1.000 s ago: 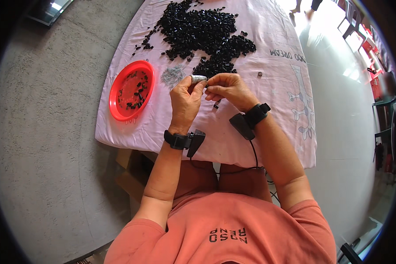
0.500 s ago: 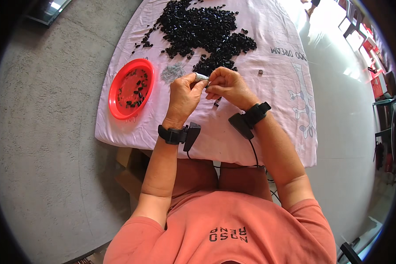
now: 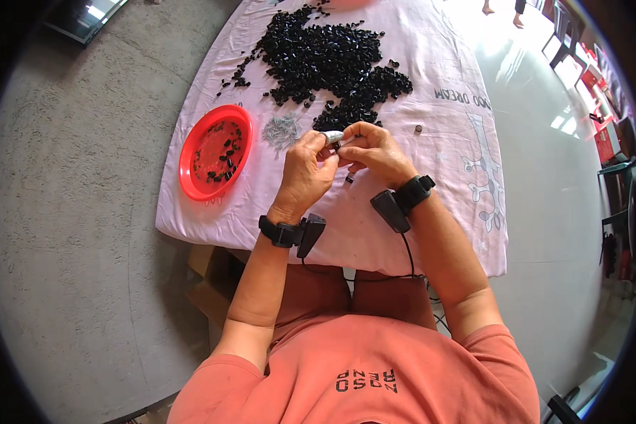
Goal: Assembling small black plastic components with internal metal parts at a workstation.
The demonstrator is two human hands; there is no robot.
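Note:
Both hands meet over the cloth, just nearer than a large heap of small black plastic pieces (image 3: 325, 56). My left hand (image 3: 306, 173) is closed in a pinch around a small black piece (image 3: 336, 146). A silvery wrapping (image 3: 332, 136) shows at its index fingertip. My right hand (image 3: 378, 154) is closed against the same piece from the right; whatever else lies between its fingers is too small to make out. A little pile of thin, clear or silvery slivers (image 3: 281, 131) lies left of my hands. One loose black piece (image 3: 350, 178) rests just below the fingers.
A red plastic basin (image 3: 185, 159) with black pieces in it stands at the table's left side. A small dark ring (image 3: 417, 129) lies right of my hands. Pink printed cloth (image 3: 459, 212) covers the table. Part of another red container (image 3: 350, 3) shows at the far edge.
My hands have drawn slightly nearer to me and turned a little, and the black piece between the fingers now shows. The whole view has shifted a bit, bringing the far red container in.

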